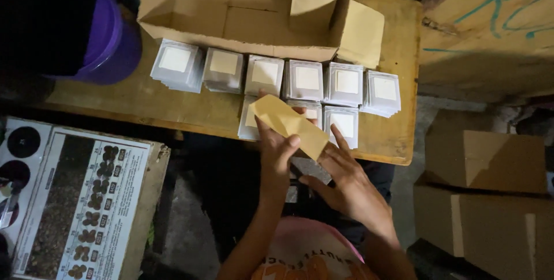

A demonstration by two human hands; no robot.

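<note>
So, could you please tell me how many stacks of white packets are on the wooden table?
9: six in the back row, three in front; the hands may hide more.

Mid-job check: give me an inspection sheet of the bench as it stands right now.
Surface: wooden table, worn, partly in shadow.
Job's things: tan paper envelope held above the table edge; stacks of small white packets in two rows.
Clutter: open cardboard box behind the stacks; purple bucket at the table's left end.
Grippers: left hand grips the envelope; right hand touches its lower end.
Cables: nothing seen.
Surroundings: printed chart board at lower left; brown cartons on the right.
</note>
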